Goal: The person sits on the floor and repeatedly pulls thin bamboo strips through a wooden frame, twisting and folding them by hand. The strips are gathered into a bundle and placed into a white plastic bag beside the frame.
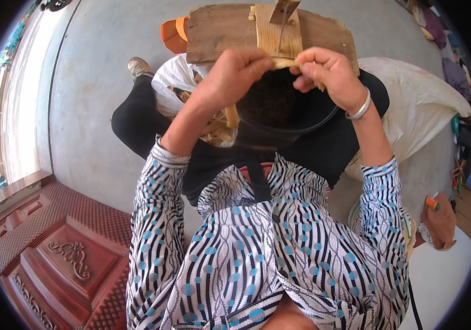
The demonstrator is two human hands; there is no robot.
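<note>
A short pale-yellow strip (285, 64) is stretched between my two hands, over the near edge of a wooden board. My left hand (234, 76) pinches its left end between thumb and fingers. The other end is in the closed fingers of my right hand (328, 76), which has a silver bracelet at the wrist; the exact grip is partly hidden. Just beyond the strip, a thin upright metal blade (283, 34) stands on a light wood block (266, 41) fixed across the board (219, 33). Below my hands, a black bucket (301, 131) holds dark contents, hard to make out.
Between the bucket and my left leg, a white plastic bag (166, 80) holds several yellowish strips (216, 132). A large pale sack (411, 104) lies at the right. An orange object (174, 36) shows behind the board. A carved reddish-brown door panel (76, 258) is at the lower left.
</note>
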